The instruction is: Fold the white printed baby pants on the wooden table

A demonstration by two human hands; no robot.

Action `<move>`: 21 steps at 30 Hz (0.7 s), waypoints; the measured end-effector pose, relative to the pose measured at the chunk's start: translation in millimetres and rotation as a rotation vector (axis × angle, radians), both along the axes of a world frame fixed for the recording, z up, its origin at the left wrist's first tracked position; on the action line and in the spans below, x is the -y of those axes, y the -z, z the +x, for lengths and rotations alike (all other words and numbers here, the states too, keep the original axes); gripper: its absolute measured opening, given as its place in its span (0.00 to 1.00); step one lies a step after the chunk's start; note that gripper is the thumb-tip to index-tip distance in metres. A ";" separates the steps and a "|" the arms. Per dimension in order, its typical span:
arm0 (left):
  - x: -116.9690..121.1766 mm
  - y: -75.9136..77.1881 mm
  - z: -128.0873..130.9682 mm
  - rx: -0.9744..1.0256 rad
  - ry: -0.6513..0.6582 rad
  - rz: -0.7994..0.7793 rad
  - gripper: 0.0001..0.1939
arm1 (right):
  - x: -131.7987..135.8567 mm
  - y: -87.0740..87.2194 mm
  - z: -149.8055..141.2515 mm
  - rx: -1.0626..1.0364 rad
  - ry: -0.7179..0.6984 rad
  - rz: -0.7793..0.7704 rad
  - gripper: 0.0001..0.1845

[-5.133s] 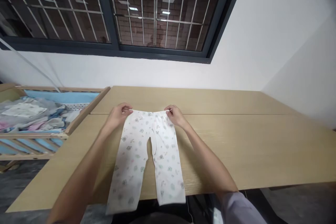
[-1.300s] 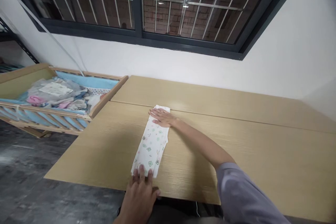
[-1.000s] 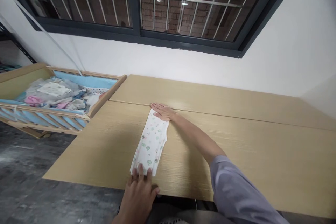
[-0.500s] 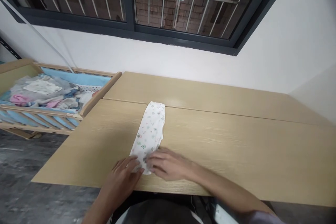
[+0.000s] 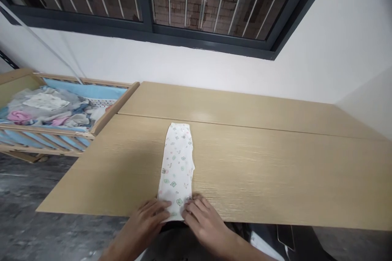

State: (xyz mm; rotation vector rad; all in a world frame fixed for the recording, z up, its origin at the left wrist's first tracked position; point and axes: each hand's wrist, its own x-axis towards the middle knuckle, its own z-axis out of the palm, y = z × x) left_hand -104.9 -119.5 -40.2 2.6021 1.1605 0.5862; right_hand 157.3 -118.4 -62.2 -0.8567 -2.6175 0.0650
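A pair of white baby pants (image 5: 177, 163) with a small green and pink print lies folded lengthwise on the wooden table. Its narrow waist end points toward the wall, and the leg end reaches the table's near edge. My left hand (image 5: 151, 215) grips the lower left corner of the cloth, fingers on top. At the lower right corner, my right hand (image 5: 202, 216) has its bent fingers closed on the fabric. Parts of the leg end are hidden under the fingertips.
The pale wooden table (image 5: 260, 167) runs along a white wall below a barred window (image 5: 208, 4). On the left stands a wooden crib (image 5: 118, 108) with blue lining, holding a heap of clothes (image 5: 45, 106). Grey floor (image 5: 24, 195) shows at lower left.
The baby pants have slid toward me and now lie straighter. My right hand has drawn back to the lower right corner; my left hand has also come nearer the edge.
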 end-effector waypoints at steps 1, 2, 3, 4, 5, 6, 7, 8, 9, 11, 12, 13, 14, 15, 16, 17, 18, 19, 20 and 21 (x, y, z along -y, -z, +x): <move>0.8 -2.2 2.7 0.023 -0.001 -0.004 0.19 | 1.9 0.3 0.0 -0.016 0.003 -0.006 0.13; 1.0 -4.7 5.0 0.048 -0.007 -0.013 0.19 | 2.6 -1.9 0.2 -0.031 0.013 -0.035 0.12; 0.3 -7.5 6.9 0.075 -0.018 -0.025 0.18 | 1.8 -6.6 0.8 -0.047 0.024 -0.084 0.11; -1.3 -10.5 8.2 0.100 -0.032 -0.034 0.17 | -0.5 -13.5 1.7 -0.063 0.037 -0.154 0.09; -4.0 -13.8 9.1 0.123 -0.047 -0.035 0.16 | -4.3 -22.2 2.9 -0.086 0.053 -0.237 0.08; -7.9 -17.2 9.6 0.144 -0.062 -0.029 0.15 | -9.6 -32.1 4.5 -0.119 0.069 -0.321 0.07; -13.0 -20.8 9.8 0.158 -0.078 -0.020 0.14 | -16.2 -42.5 6.2 -0.161 0.079 -0.396 0.07; -19.2 -24.5 9.8 0.168 -0.093 -0.007 0.14 | -24.0 -52.9 7.8 -0.208 0.082 -0.456 0.07; -26.6 -28.6 9.7 0.171 -0.109 0.005 0.15 | -32.8 -62.6 9.3 -0.253 0.083 -0.499 0.08; -44.4 -38.5 10.0 0.174 -0.151 0.043 0.15 | -53.7 -78.7 11.3 -0.324 0.084 -0.545 0.09; -54.7 -44.7 10.6 0.178 -0.176 0.069 0.15 | -65.7 -84.7 11.6 -0.349 0.084 -0.555 0.09; -65.7 -51.6 11.6 0.186 -0.207 0.091 0.15 | -79.1 -89.1 11.3 -0.371 0.090 -0.558 0.09; -77.5 -59.3 13.0 0.197 -0.238 0.102 0.15 | -93.8 -91.8 10.6 -0.392 0.103 -0.556 0.09; -90.0 -67.2 14.7 0.206 -0.271 0.097 0.16 | -110.0 -93.0 9.3 -0.418 0.125 -0.546 0.09; -103.3 -75.0 16.9 0.213 -0.303 0.079 0.16 | -127.5 -92.7 7.6 -0.449 0.151 -0.536 0.10; -117.3 -82.0 19.3 0.213 -0.334 0.050 0.17 | -146.2 -91.1 5.5 -0.482 0.180 -0.530 0.11; -132.2 -87.9 21.8 0.212 -0.362 0.024 0.17 | -165.8 -88.3 3.0 -0.522 0.212 -0.529 0.12; -147.7 -92.1 24.5 0.203 -0.382 0.000 0.16 | -185.8 -84.6 0.3 -0.555 0.233 -0.539 0.14; -163.7 -94.4 27.3 0.188 -0.397 -0.020 0.16 | -205.6 -80.2 -2.6 -0.586 0.253 -0.548 0.15; -180.0 -94.8 30.2 0.168 -0.414 -0.037 0.16 | -224.8 -75.2 -5.6 -0.601 0.269 -0.560 0.14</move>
